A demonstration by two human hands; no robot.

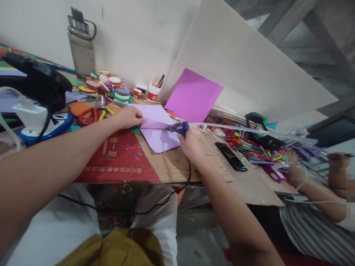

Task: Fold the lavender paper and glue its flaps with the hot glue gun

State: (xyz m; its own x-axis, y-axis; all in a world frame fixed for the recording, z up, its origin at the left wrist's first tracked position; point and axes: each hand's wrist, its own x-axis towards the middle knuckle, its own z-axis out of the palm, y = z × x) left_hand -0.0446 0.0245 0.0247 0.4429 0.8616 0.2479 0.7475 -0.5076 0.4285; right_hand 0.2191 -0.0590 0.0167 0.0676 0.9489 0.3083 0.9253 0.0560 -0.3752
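Note:
A lilac sheet of paper (158,138) with a fold across its middle lies on the cardboard. At its left edge, by the fold, my left hand (129,117) pinches the paper. My right hand (191,142) is wrapped round a blue hot glue gun (181,128), whose nozzle points left at the fold on the right side. Whether the nozzle touches the paper I cannot tell. A long translucent glue stick (238,128) sticks out behind the gun, and a black cord hangs below my right hand. Behind the sheet, a brighter purple sheet (194,94) leans against a white board.
Left of the paper lie orange-handled scissors (90,115), ribbon-like rolls (122,95) and a power strip (59,123). A water bottle (81,50) and pen cup (153,92) stand behind. Rightward are a phone (231,157), colourful strips (246,146) and a co-worker's hands (294,168).

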